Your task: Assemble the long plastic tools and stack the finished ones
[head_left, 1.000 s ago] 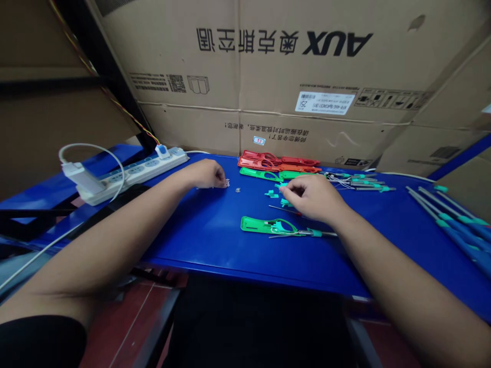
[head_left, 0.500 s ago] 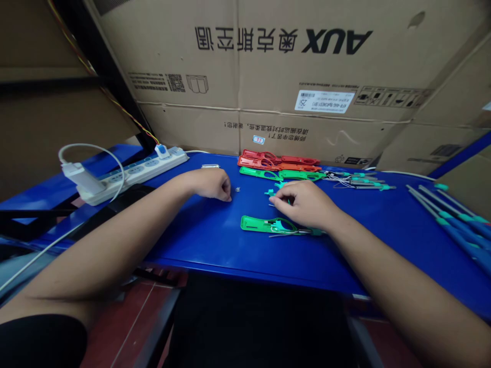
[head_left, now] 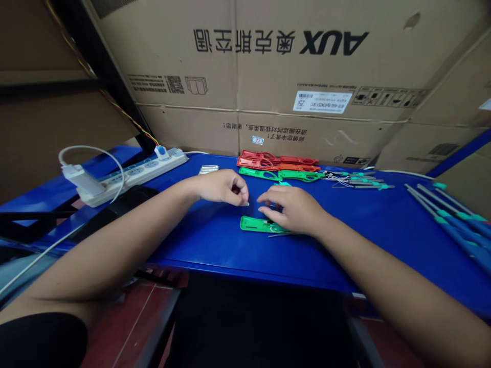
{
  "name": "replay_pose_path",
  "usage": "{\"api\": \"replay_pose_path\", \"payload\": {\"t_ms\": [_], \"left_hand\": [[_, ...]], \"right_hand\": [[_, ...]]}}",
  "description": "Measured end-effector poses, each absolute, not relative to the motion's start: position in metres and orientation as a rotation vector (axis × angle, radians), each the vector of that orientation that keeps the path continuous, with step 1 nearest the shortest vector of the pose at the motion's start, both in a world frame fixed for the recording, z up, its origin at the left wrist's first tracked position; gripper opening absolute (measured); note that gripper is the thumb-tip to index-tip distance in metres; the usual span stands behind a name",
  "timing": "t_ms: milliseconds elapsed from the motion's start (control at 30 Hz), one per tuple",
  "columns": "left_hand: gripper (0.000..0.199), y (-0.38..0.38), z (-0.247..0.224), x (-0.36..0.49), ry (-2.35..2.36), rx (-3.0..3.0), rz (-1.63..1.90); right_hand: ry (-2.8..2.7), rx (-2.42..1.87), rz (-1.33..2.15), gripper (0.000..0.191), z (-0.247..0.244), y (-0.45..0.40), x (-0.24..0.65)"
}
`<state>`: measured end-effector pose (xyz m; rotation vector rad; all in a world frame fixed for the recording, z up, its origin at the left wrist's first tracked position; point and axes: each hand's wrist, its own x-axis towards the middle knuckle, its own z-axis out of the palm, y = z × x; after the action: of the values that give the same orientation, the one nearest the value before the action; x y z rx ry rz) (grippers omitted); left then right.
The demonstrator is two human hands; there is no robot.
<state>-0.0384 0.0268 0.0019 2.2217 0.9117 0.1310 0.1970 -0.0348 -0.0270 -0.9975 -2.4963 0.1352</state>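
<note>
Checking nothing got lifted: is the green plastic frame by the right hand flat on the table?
Flat: the green plastic frame sits level on the blue table; the right hand hides one end.

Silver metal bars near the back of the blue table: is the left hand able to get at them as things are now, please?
Probably yes. The left hand lies just in front of the silver metal bars, and only bare blue table seems to lie between them. The right hand is farther away and not in the way.

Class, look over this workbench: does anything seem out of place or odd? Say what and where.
Yes: the AUX carton behind the blue table stands upside down, so its printed lettering reads inverted.
</note>
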Motion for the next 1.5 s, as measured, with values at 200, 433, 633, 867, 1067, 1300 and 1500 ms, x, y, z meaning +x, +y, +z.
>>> {"api": "replay_pose_path", "payload": {"t_ms": [200,433,633,867,1067,1300,1500], "left_hand": [[0.022,0.015,0.005,-0.030,0.828,1.966,0.268],[0.032,0.035,0.027,-0.074,1.226,2.461,0.140],[0.023,0.065,0.022,-0.114,1.615,2.452,-0.245],[0.032,0.072,0.009,-0.108,1.584,2.455,-0.242],[0.024,0.074,0.007,-0.111,1.514,2.503,-0.235],[0.019,0.052,0.009,-0.086,1.126,2.565,-0.188],[0.030,0.022,0.009,-0.055,0.772,2.513,0.077]], "right_hand": [[-2.478,-0.883,-0.221,0.029,-0.024,-0.045,0.186],[-2.348,-0.866,-0.014,0.017,-0.018,-0.041,0.195],[-2.254,-1.009,0.078,0.009,-0.014,-0.032,0.209],[-2.288,-0.984,0.125,0.007,-0.014,-0.035,0.207],[-2.302,-0.962,0.130,0.007,-0.014,-0.035,0.209],[-2.337,-0.899,0.153,0.008,-0.014,-0.036,0.208],[-2.361,-0.825,0.173,0.008,-0.016,-0.037,0.204]]}}
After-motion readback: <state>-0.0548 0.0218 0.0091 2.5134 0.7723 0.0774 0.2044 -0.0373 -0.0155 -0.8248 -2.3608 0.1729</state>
